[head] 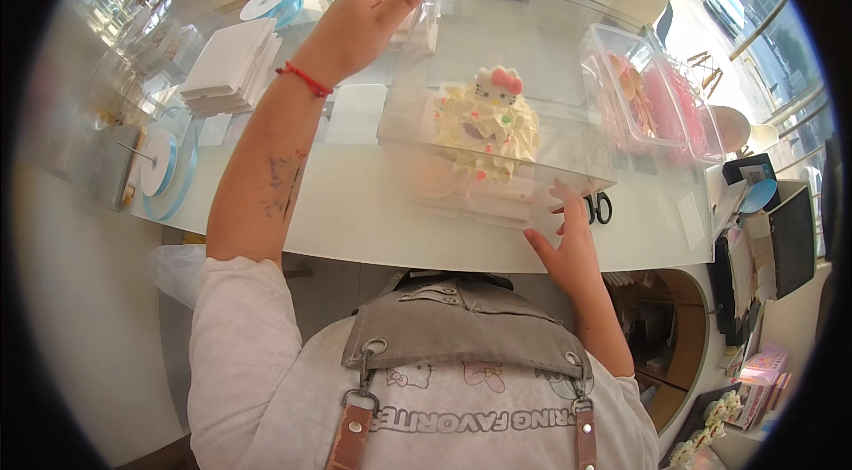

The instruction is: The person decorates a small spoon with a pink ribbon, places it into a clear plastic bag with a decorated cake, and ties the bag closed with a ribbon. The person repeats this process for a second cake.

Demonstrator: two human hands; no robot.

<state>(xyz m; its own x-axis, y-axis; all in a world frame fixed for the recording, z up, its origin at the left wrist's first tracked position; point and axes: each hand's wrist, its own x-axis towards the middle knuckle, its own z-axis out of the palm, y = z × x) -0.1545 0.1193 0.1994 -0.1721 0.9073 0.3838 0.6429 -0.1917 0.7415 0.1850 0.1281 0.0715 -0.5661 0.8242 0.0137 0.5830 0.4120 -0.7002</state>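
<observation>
A cupcake-like dessert with piped cream (489, 127), sprinkles and a white cat-face topper (498, 86) with a pink bow stands inside a clear plastic box (579, 174) on the glass counter. My left hand (369, 14) is raised at the box's far left, palm turned to the right; whether it touches the box cannot be told. Around my left wrist is a red cord bracelet (303, 78). My right hand (566, 237) is at the box's near right corner, fingers spread, holding nothing. Black scissor handles (599, 208) show just beyond it.
White folded boxes (223, 64) are stacked at the left, near blue ribbon spools (266, 2) (158, 164). Clear tubs (639, 97) with wooden spoons and pink shredded filler stand at the right. The counter's near edge (399, 263) runs in front of my apron.
</observation>
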